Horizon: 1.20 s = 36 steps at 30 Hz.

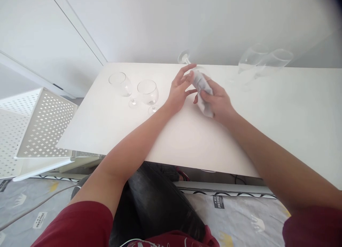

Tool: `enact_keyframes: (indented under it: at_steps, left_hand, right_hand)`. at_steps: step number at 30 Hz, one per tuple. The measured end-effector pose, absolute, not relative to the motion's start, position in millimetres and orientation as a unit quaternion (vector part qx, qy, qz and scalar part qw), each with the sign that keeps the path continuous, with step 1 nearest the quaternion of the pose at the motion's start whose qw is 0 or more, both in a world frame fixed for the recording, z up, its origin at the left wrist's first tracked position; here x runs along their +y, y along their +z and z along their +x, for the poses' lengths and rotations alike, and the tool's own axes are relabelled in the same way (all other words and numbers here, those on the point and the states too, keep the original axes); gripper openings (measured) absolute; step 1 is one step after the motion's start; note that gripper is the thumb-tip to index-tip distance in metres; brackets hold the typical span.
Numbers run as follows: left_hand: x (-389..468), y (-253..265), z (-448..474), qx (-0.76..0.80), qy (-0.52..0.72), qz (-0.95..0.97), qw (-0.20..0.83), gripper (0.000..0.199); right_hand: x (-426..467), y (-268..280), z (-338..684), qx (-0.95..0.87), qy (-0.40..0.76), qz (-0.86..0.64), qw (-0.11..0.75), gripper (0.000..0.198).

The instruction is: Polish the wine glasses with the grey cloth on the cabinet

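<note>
A clear stemmed glass [184, 57] is tilted in front of me over the far edge of the table, its round foot pointing up and away. My left hand [181, 87] has its fingers curved around the glass near the stem. A crumpled white cloth [203, 92] is pressed against the bowl, gripped by my right hand [217, 97]. Cloth and fingers hide most of the bowl.
Two stemmed glasses, a left one [121, 85] and a nearer one [148, 92], stand left on the white table [192, 143]. Two taller glasses [252, 58] [278, 60] stand at the back right. A perforated white rack [49, 126] adjoins the table's left end.
</note>
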<state>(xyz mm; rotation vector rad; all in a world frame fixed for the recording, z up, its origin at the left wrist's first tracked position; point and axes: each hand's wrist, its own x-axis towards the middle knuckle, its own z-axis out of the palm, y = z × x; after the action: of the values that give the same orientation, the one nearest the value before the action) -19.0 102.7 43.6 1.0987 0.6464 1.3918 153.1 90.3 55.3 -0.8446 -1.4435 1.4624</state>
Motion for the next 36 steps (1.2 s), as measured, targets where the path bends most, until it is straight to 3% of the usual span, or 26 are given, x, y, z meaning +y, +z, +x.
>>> enact_keyframes:
  at_steps: [2, 8, 11, 15, 18, 25, 30, 33, 36]
  left_hand:
    - [104, 40, -18, 0.287, 0.600, 0.469, 0.581, 0.031]
    - [103, 42, -17, 0.227, 0.601, 0.465, 0.608, 0.036]
    - [96, 54, -20, 0.220, 0.564, 0.446, 0.660, 0.017]
    - [88, 71, -27, 0.152, 0.545, 0.355, 0.744, 0.049]
    - [92, 72, -27, 0.127, 0.529, 0.310, 0.780, 0.051]
    - [101, 51, -23, 0.199, 0.313, 0.417, 0.829, 0.047]
    - [93, 53, -19, 0.259, 0.349, 0.468, 0.769, 0.035]
    - [93, 51, -15, 0.295, 0.372, 0.459, 0.751, 0.035]
    - [95, 45, -12, 0.304, 0.409, 0.434, 0.743, 0.034]
  right_hand:
    - [92, 52, 152, -0.598, 0.566, -0.362, 0.437, 0.050]
    - [92, 62, 158, -0.529, 0.661, -0.304, 0.437, 0.041]
    - [92, 64, 158, -0.534, 0.599, -0.342, 0.489, 0.040]
    - [98, 64, 165, -0.479, 0.606, -0.317, 0.550, 0.037]
    - [102, 65, 174, -0.485, 0.589, -0.308, 0.568, 0.039]
    - [100, 57, 178, -0.609, 0.426, -0.348, 0.571, 0.028]
    - [104, 56, 180, -0.662, 0.157, -0.375, 0.630, 0.033]
    - [106, 59, 180, -0.751, 0.094, -0.319, 0.571, 0.036]
    - [103, 61, 178, -0.822, 0.108, -0.288, 0.479, 0.031]
